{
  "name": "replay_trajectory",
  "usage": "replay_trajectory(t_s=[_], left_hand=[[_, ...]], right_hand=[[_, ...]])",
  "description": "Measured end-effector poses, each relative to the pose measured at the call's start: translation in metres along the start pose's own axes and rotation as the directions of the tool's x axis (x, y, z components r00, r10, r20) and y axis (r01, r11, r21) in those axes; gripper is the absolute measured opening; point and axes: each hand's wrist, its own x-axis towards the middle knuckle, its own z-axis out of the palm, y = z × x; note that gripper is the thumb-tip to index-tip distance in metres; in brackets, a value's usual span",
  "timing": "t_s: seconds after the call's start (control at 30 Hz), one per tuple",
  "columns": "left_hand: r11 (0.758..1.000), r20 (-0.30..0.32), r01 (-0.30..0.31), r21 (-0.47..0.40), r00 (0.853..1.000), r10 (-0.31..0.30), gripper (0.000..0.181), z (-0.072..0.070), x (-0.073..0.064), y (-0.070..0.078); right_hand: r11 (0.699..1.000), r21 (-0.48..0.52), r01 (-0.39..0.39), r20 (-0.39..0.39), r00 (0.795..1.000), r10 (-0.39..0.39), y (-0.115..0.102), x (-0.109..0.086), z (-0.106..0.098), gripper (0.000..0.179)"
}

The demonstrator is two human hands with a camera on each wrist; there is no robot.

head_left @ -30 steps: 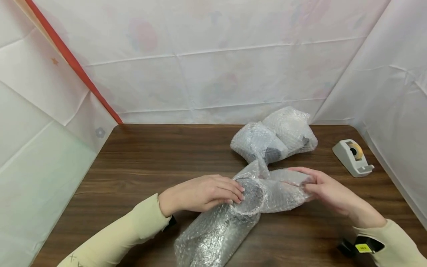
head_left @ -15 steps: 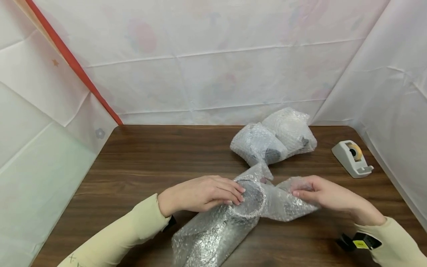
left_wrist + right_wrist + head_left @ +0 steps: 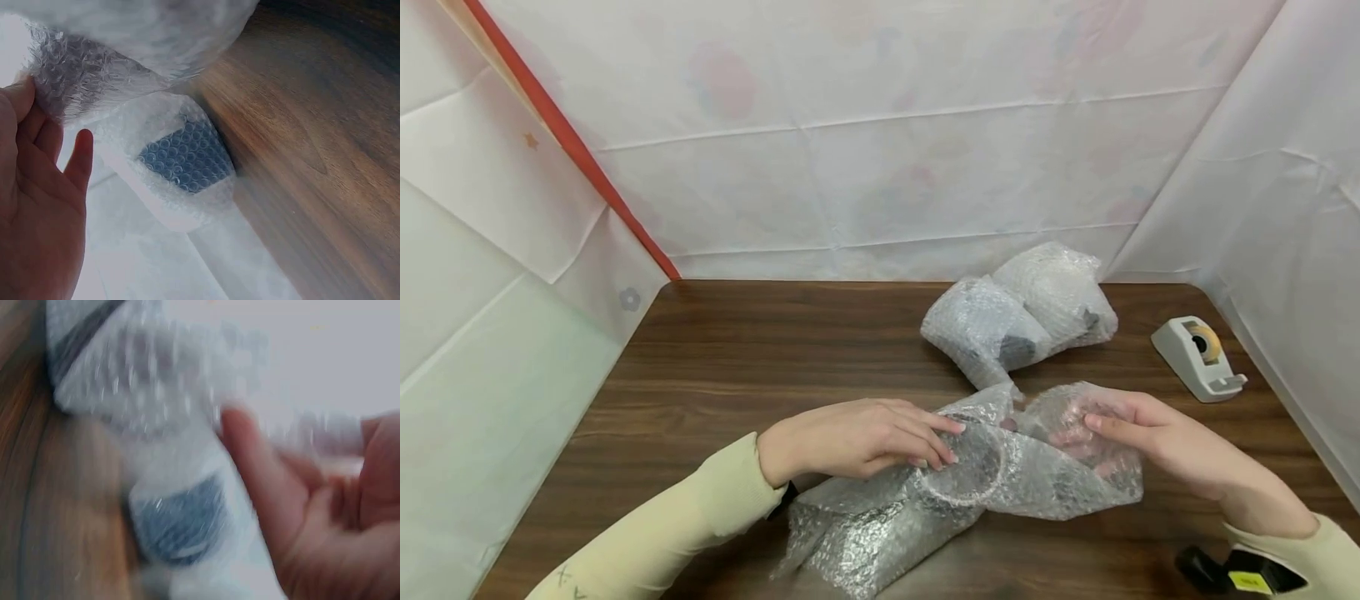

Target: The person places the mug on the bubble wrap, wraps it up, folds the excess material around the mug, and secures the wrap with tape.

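Near the middle of the table in the head view, a sheet of clear bubble wrap (image 3: 887,542) encloses something with a round rim. What is inside cannot be made out. My left hand (image 3: 865,439) rests on top of this rim, fingers extended over the wrap. From the left wrist view, the left hand's fingers (image 3: 81,156) touch the side of the bundle. My right hand (image 3: 1180,446) grips the loose right-hand flap (image 3: 1052,479), thumb above and fingers showing through the film. The right wrist view is blurred, with the right hand (image 3: 325,512) against the wrap.
Two bubble-wrapped bundles, a nearer one (image 3: 981,321) and a farther one (image 3: 1056,287), lie against each other behind the work. A white tape dispenser (image 3: 1198,358) stands at the table's right. White fabric (image 3: 880,167) hangs along the back and sides.
My right hand has let the flap's end slip, then taken hold again slightly farther right, spreading it wider. The wrap's near end has shifted and crumpled. My left hand stays almost in place.
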Motion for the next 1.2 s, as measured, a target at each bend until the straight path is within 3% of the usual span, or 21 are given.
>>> replay_trajectory(t_s=[0.07, 0.1, 0.17, 0.23, 0.3, 0.33, 0.43, 0.53, 0.6, 0.7, 0.8, 0.9, 1.07, 1.13, 1.2], left_hand=[[1.0, 0.012, 0.003, -0.018, 1.0, -0.002, 0.024, -0.001, 0.001, 0.001], [1.0, 0.017, 0.006, -0.02, 1.0, -0.006, 0.024, -0.001, 0.001, 0.001], [0.999, 0.022, 0.022, -0.037, 1.0, -0.022, 0.025, 0.0, 0.001, 0.002], [0.998, 0.022, 0.039, -0.046, 0.999, -0.038, 0.027, 0.0, 0.0, 0.003], [0.998, 0.018, 0.052, -0.047, 0.999, -0.051, 0.027, 0.001, -0.002, 0.004], [0.998, 0.014, 0.053, -0.043, 0.999, -0.053, 0.027, 0.002, -0.002, 0.004], [0.999, -0.001, 0.043, -0.028, 0.999, -0.043, 0.025, 0.004, -0.004, 0.003], [1.0, -0.017, 0.025, -0.015, 1.0, -0.025, 0.023, 0.005, -0.003, 0.002], [1.0, -0.024, 0.017, -0.01, 1.0, -0.017, 0.022, 0.005, -0.003, 0.002], [1.0, -0.028, 0.012, -0.009, 1.0, -0.012, 0.022, 0.005, -0.002, 0.001], [1.0, -0.029, 0.006, -0.011, 1.0, -0.007, 0.023, 0.005, 0.0, 0.001], [1.0, -0.028, 0.002, -0.013, 1.0, -0.002, 0.024, 0.005, 0.001, -0.001], [1.0, -0.019, 0.009, -0.017, 1.0, -0.01, 0.024, 0.004, 0.0, -0.001], [1.0, -0.015, 0.015, -0.021, 1.0, -0.015, 0.023, 0.004, 0.001, -0.001], [0.999, -0.013, 0.021, -0.031, 1.0, -0.021, 0.023, 0.004, 0.001, -0.001]], right_hand=[[0.988, -0.154, 0.001, -0.131, 0.991, -0.022, -0.008, 0.003, 0.015, 0.03], [0.967, -0.255, -0.007, -0.206, 0.977, -0.048, -0.012, 0.005, 0.023, 0.027], [0.883, -0.468, -0.035, -0.327, 0.935, -0.136, -0.019, 0.011, 0.039, 0.022], [0.771, -0.634, -0.07, -0.404, 0.879, -0.252, -0.024, 0.019, 0.054, 0.019], [0.705, -0.707, -0.06, -0.411, 0.846, -0.34, -0.027, 0.027, 0.064, 0.02], [0.684, -0.729, -0.037, -0.391, 0.842, -0.372, -0.029, 0.031, 0.068, 0.022], [0.664, -0.747, 0.018, -0.341, 0.848, -0.406, -0.031, 0.041, 0.073, 0.022], [0.677, -0.736, 0.01, -0.364, 0.837, -0.408, -0.032, 0.044, 0.071, 0.02], [0.706, -0.706, -0.058, -0.454, 0.802, -0.388, -0.033, 0.038, 0.067, 0.019], [0.764, -0.613, -0.203, -0.597, 0.752, -0.279, -0.032, 0.02, 0.051, 0.029], [0.766, -0.533, -0.36, -0.671, 0.731, -0.123, -0.022, -0.001, 0.028, 0.038], [0.78, -0.441, -0.445, -0.67, 0.741, 0.044, 0.0, -0.019, 0.006, 0.037], [0.876, -0.164, -0.453, -0.547, 0.781, 0.301, 0.039, -0.046, -0.022, 0.029], [0.907, -0.06, -0.416, -0.457, 0.819, 0.346, 0.051, -0.057, -0.031, 0.024], [0.94, 0.031, -0.341, -0.345, 0.879, 0.33, 0.06, -0.067, -0.038, 0.026]])
